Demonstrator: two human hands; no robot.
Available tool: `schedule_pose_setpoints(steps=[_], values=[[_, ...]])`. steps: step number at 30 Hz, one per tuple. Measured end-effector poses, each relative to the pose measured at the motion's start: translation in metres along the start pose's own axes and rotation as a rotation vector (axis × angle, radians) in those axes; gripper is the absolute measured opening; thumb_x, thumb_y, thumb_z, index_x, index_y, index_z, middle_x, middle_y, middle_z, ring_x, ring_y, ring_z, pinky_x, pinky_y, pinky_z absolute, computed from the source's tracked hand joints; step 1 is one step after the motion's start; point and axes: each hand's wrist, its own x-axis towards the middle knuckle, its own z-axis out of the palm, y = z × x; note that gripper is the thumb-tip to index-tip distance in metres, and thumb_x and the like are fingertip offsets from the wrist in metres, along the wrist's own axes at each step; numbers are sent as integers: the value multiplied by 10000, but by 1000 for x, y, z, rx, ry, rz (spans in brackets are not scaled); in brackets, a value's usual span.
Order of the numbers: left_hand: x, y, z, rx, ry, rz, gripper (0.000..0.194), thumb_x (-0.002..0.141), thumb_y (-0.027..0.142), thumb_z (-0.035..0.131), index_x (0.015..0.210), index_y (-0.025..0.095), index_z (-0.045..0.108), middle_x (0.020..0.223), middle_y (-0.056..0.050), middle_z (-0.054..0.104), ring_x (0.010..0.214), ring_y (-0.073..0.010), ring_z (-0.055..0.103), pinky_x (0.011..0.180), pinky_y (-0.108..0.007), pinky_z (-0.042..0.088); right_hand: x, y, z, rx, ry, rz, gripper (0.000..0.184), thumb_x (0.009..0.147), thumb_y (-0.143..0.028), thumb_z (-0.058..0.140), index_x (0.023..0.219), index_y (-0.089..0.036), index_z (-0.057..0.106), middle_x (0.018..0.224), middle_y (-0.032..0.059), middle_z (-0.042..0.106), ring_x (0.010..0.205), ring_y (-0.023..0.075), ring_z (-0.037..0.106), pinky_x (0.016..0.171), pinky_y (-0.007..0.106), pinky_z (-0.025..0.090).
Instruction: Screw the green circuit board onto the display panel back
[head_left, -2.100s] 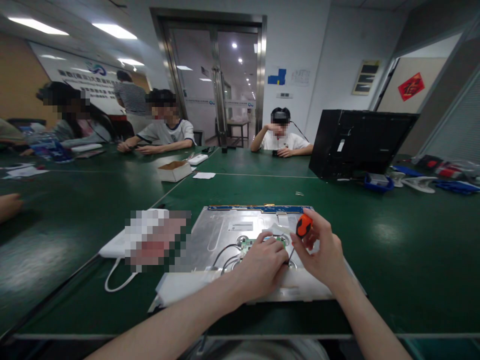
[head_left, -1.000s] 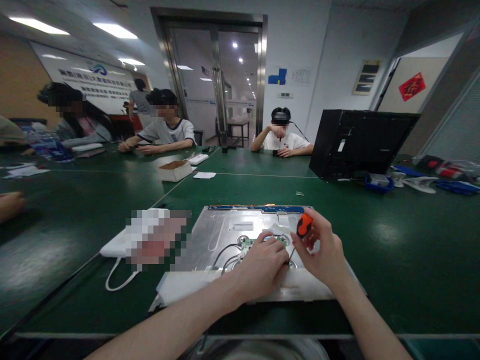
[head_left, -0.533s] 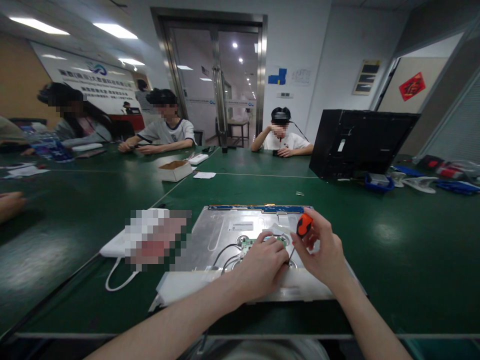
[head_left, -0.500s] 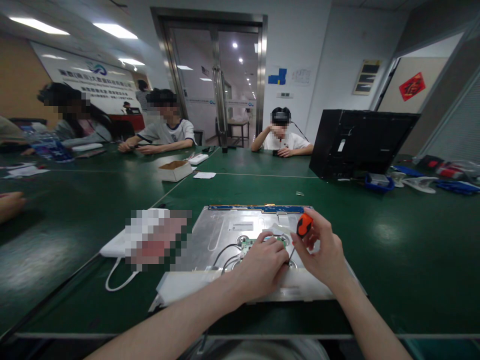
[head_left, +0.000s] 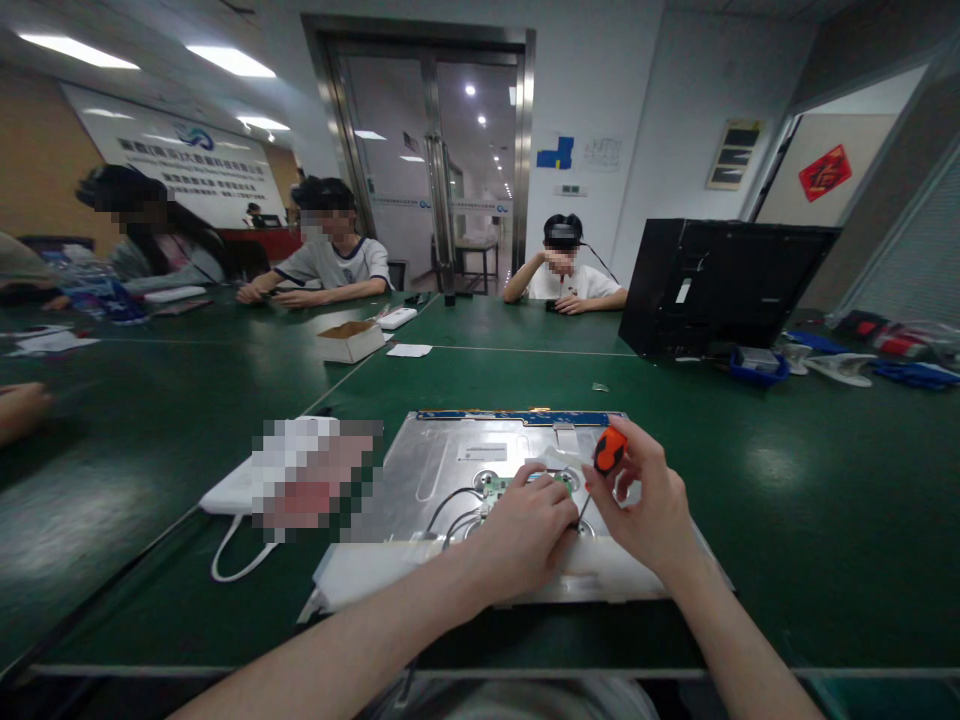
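Note:
A metal display panel [head_left: 439,450] lies flat before me, with a blue strip board [head_left: 480,418] along its far edge. My right hand [head_left: 645,495] grips a screwdriver [head_left: 610,452] by its orange and black handle; the thin shaft slants down and left to the panel. Over the middle of the panel, my left hand [head_left: 529,530] is curled with fingers together beside the shaft's lower end. Its fingertips cover part of a small green circuit board [head_left: 495,486]; whatever they pinch is hidden, as is the screwdriver's tip. Black cables [head_left: 442,505] loop left from the board.
A white device [head_left: 240,485] with a cable sits left of the panel. Farther off are an open cardboard box [head_left: 349,343], a black monitor [head_left: 724,285] and a blue tray [head_left: 759,368]. Several people sit around the green table [head_left: 810,520]; a person's hand [head_left: 22,410] shows at left.

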Motion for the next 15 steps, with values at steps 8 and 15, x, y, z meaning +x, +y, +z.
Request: schedule_pose_setpoints(steps=[8,15], values=[[-2,0,1,-26,20,5,106,959,183,585,977,189,689,1017,-59,719,1010,-230,652,1109,-447,355,-1,1,2,-26,64,-53,396,1019,-353,583,1370,-235,445,676,-76,570,426,94,531,410,198,457],[-2,-1,4,-31,30,11,124,947,177,578,998,193,689,988,-57,720,980,-238,655,1108,-462,352,-1,1,-2,51,-58,-22,511,1009,-260,533,1496,-231,382,707,-37,626,463,111,553,436,218,480]])
